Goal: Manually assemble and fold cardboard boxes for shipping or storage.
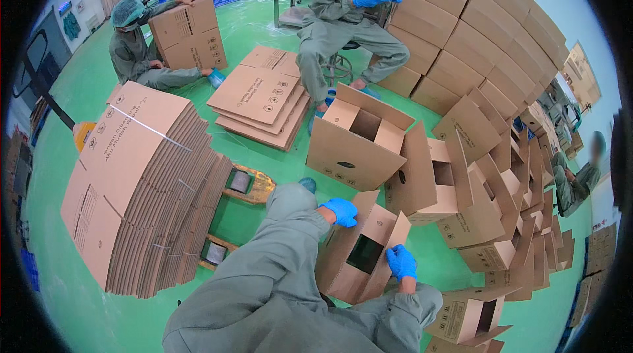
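Observation:
An open cardboard box point(370, 223) stands on the floor between my legs with its flaps raised. Dark green shows through the gap in its middle. My left hand point(340, 212), in a blue glove, is closed at the far end of the box's left flap. On the right flap, my right hand point(401, 262), gloved the same way, has its fingers curled over the edge. Just beyond this box are two more open boxes, one point(353, 148) straight ahead and another point(428, 178) to its right.
Strapped flat cartons point(145, 175) are piled on a yellow pallet jack point(254, 185) at left. A lower flat stack point(260, 92) lies ahead. Open boxes point(471, 221) crowd the right, below a wall of closed cartons point(461, 30). Co-workers sit at far left point(135, 56), ahead point(343, 10) and far right point(573, 185).

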`<control>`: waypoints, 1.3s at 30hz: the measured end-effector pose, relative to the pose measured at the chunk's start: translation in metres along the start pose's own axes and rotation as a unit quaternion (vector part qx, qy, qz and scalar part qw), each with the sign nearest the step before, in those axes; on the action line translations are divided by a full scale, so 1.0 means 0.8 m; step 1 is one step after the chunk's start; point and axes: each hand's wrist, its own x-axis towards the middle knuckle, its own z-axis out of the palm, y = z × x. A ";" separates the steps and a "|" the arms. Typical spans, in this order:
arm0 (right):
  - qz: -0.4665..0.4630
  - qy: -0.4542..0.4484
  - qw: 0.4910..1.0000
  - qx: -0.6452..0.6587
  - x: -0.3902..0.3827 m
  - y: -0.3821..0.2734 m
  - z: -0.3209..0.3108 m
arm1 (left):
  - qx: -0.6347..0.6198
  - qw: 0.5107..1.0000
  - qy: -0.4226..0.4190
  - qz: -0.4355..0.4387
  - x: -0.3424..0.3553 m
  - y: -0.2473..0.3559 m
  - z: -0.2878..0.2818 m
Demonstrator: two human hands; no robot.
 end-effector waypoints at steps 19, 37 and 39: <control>-0.027 -0.006 1.000 0.007 0.001 0.003 0.002 | -0.001 1.000 0.011 0.004 0.002 -0.002 0.004; -0.003 -0.016 1.000 0.011 -0.002 -0.005 -0.004 | -0.004 1.000 -0.005 0.003 0.003 -0.002 0.003; -0.001 -0.002 1.000 0.003 -0.002 -0.003 -0.002 | -0.001 1.000 -0.005 0.004 0.004 -0.003 0.005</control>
